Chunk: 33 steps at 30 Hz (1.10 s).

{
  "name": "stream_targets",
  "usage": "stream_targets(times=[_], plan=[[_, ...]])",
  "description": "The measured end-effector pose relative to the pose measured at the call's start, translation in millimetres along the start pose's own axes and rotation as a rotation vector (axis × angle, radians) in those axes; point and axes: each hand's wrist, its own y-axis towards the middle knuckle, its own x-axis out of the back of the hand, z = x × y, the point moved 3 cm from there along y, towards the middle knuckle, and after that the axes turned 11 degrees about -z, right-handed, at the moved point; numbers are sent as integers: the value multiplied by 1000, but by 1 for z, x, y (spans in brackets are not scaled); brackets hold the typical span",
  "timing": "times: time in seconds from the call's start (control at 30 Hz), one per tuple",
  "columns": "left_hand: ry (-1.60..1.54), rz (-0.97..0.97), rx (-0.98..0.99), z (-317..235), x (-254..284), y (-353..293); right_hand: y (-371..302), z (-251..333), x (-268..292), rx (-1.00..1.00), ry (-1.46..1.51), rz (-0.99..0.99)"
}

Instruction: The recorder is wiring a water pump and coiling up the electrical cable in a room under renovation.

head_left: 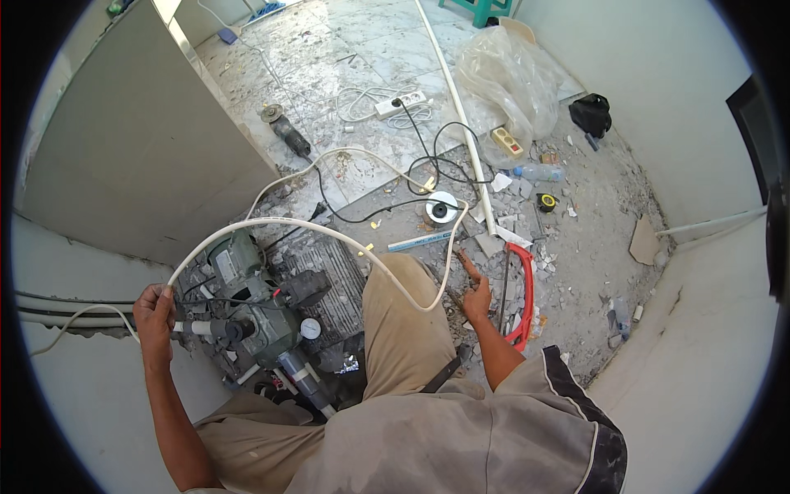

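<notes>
My left hand [155, 317] is closed around a white flat cable [271, 222] low on the left, beside a grey-green water pump [251, 305] with a round gauge. The cable arcs up over the pump, curves down past my knee and loops back across the floor. My right hand [475, 295] reaches toward the rubble, fingers spread, holding nothing. It hovers just left of a red-framed hacksaw [525, 300] lying on the floor.
A long white pipe [462, 123] runs across the tiles. An angle grinder [284, 130], a white power strip [401, 104], black cords, a tape roll [442, 207], a plastic bag [506, 82], a bottle [539, 173] and debris litter the floor. White walls close in left and right.
</notes>
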Motion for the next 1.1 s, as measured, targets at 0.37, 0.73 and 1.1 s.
stream_targets(times=[0.37,0.73,1.1], plan=[[-9,102,30,25,-2,-20,29,4,11,-452,512,66],[-33,131,-15,27,-2,-20,284,108,210,-220,1105,-308],[35,120,15,16,7,-27,210,117,149,-55,587,-136]])
